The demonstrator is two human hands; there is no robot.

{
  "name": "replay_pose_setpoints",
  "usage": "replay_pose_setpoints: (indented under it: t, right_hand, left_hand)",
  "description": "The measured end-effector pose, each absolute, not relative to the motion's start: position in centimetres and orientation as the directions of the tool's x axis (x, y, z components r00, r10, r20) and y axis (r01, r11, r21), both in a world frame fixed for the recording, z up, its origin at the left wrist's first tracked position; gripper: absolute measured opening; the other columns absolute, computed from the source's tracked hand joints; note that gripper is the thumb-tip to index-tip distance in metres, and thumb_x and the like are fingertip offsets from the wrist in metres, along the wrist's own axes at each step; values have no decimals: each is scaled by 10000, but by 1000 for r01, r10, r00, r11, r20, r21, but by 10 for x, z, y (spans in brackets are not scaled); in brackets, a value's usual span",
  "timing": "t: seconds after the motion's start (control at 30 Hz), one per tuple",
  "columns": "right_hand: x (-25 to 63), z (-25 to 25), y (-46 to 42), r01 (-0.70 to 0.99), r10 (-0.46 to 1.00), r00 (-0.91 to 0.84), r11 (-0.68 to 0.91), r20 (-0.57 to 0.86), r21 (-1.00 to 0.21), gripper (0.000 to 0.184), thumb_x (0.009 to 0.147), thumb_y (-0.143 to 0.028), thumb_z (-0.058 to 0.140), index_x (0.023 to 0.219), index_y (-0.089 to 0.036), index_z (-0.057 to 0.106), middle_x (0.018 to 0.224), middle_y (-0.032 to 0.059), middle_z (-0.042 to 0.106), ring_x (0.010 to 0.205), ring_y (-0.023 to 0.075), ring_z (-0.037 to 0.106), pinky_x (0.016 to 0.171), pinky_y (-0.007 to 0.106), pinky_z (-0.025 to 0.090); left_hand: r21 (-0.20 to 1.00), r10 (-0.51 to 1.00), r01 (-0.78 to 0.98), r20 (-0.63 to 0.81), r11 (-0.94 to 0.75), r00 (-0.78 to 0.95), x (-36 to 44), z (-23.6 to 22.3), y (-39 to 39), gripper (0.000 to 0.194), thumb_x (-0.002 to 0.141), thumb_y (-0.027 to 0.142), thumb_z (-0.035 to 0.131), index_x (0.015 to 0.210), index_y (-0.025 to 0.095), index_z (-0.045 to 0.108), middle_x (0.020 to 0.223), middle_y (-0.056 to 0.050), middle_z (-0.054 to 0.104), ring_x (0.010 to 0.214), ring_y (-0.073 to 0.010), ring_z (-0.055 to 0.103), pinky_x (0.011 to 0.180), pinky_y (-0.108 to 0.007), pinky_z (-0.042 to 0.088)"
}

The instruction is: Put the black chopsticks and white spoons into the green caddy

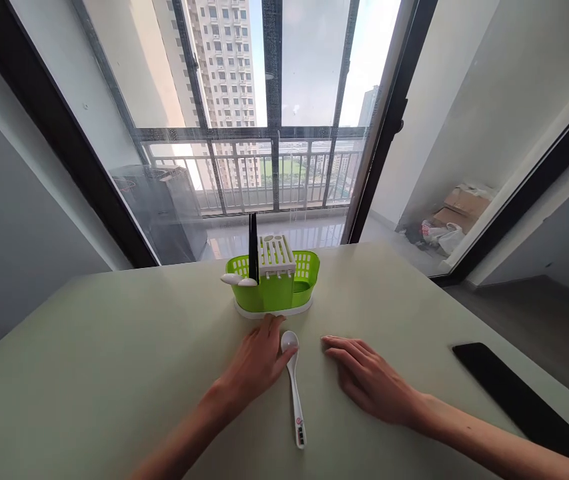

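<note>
My left hand (257,363) lies flat on the pale table (89,360), fingers stretched toward a green cutlery caddy (274,283), its thumb beside the bowl of a white spoon (294,387). The spoon lies between my hands, handle pointing toward me. My right hand (364,377) rests palm down to the right of the spoon, fingers out, holding nothing. The caddy stands on a white base and holds a black upright utensil (253,247), a white slotted insert, and two white spoon bowls sticking out at its left.
A black phone (519,397) lies flat at the table's right edge. Beyond the table is a glass balcony door with a dark frame, a railing, and cardboard boxes (461,207) on the balcony floor at right.
</note>
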State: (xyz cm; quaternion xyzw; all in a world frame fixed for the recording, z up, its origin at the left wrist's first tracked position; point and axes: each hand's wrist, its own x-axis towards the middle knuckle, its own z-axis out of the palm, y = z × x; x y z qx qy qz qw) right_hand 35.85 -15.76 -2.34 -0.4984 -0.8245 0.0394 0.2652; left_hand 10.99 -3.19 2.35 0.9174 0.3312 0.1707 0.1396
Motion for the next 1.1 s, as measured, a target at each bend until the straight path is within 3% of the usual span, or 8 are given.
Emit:
replay_pose_setpoints:
  t: [0.13, 0.2, 0.33, 0.53, 0.63, 0.7, 0.9, 1.1]
  right_hand:
    - [358, -22, -158, 805, 846, -369, 498, 385, -322, 442, 933, -70, 453, 1360, -184, 464, 1465, 164, 531, 1334, 273, 526, 1077, 498, 489]
    - [358, -23, -158, 807, 847, -364, 494, 386, -323, 432, 939, -73, 450, 1355, -186, 467, 1469, 163, 529, 1340, 273, 520, 1079, 498, 486]
    - [358, -25, -157, 810, 853, -354, 485, 384, -331, 406, 950, -81, 449, 1337, -197, 484, 1470, 157, 533, 1349, 270, 517, 1091, 493, 477]
    - [358, -27, -158, 815, 853, -338, 476, 397, -329, 405, 942, -84, 467, 1326, -202, 514, 1477, 142, 538, 1349, 258, 528, 1103, 450, 477]
    - [358, -27, -158, 813, 851, -337, 479, 402, -332, 397, 944, -86, 470, 1320, -205, 517, 1470, 139, 544, 1339, 255, 536, 1099, 449, 481]
    - [358, -27, -158, 815, 855, -336, 474, 395, -334, 395, 950, -89, 465, 1324, -208, 511, 1467, 134, 546, 1340, 254, 531, 1102, 452, 477]
    - [357, -26, -158, 822, 860, -336, 467, 384, -326, 401, 945, -85, 463, 1327, -199, 502, 1471, 130, 540, 1348, 251, 519, 1111, 442, 470]
    - [356, -23, -158, 823, 853, -331, 470, 402, -319, 388, 943, -89, 461, 1310, -196, 523, 1459, 144, 549, 1342, 252, 532, 1103, 437, 478]
  left_hand:
    - [436, 680, 593, 62, -677, 731, 120, 24, -29, 144, 950, 252, 546, 1043, 211, 648, 1035, -96, 735, 916, -278, 702, 766, -356, 512]
    - [514, 670, 567, 22, -644, 742, 120, 30, -33, 132, 959, 249, 542, 950, 219, 670, 954, -67, 756, 892, -249, 705, 740, -319, 501]
    - [594, 623, 462, 87, -658, 777, 112, 64, -50, 162, 982, 253, 541, 993, 225, 700, 952, -33, 760, 828, -187, 706, 697, -264, 509]
    - [338, 549, 434, 568, -835, 613, 76, 157, -52, 217, 1011, 282, 538, 1078, 276, 744, 1011, 6, 752, 860, -141, 724, 778, -236, 556]
    - [109, 431, 643, 823, -758, 369, 54, 196, -43, 142, 962, 332, 644, 1034, 275, 752, 991, 30, 768, 856, -150, 726, 757, -257, 546]
    - [35, 334, 756, 910, -654, 246, 43, 213, -36, 135, 947, 309, 669, 1038, 255, 752, 1007, 16, 775, 904, -175, 729, 737, -275, 529]
    - [-163, 173, 779, 928, -605, 329, 28, 215, -4, 158, 968, 205, 628, 1106, 192, 705, 1069, -30, 773, 955, -185, 729, 690, -266, 505]
    - [-182, 259, 714, 849, -676, 461, 28, 176, 45, 193, 1048, 256, 490, 1097, 203, 668, 1055, -31, 754, 962, -162, 721, 704, -244, 524]
